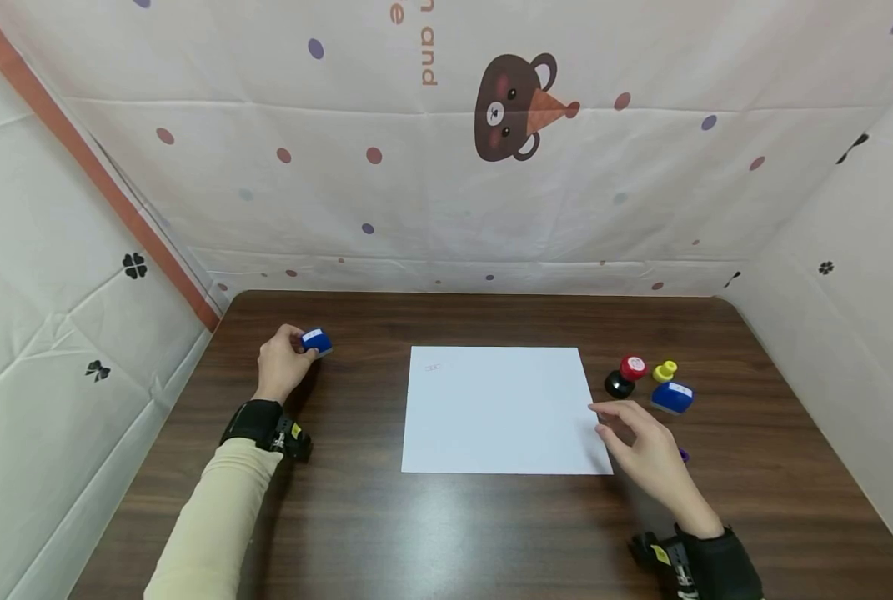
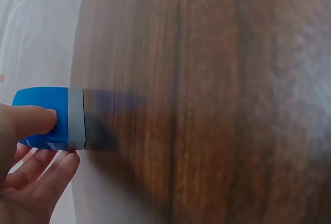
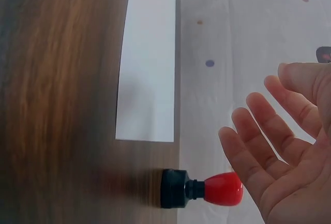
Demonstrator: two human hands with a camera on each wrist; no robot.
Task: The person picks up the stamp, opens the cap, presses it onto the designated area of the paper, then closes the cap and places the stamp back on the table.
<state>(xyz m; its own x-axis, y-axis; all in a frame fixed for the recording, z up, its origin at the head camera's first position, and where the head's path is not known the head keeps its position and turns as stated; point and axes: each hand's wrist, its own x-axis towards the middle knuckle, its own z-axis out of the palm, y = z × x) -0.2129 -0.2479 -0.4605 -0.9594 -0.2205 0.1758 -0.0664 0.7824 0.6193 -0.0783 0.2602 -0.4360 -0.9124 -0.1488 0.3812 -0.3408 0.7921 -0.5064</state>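
My left hand (image 1: 283, 364) pinches a small blue stamp (image 1: 316, 341) at the far left of the table, thumb on one side and fingers on the other. In the left wrist view the blue stamp (image 2: 49, 113) shows a grey band at its base, which faces the wood close over it. My right hand (image 1: 644, 450) holds nothing and hovers at the right edge of a white sheet of paper (image 1: 499, 417), its fingers loosely bent. Faint reddish marks lie near the sheet's upper left corner. A stamp with a red knob (image 3: 222, 189) and black base stands beyond the right fingers.
To the right of the paper stand the red-knobbed stamp (image 1: 633, 367), a yellow knobbed piece (image 1: 664, 372) and another blue stamp (image 1: 673, 397). A purple bit (image 1: 684, 455) peeks out behind the right hand. Printed white cloth walls (image 1: 431, 192) border the dark wooden table (image 1: 356, 533).
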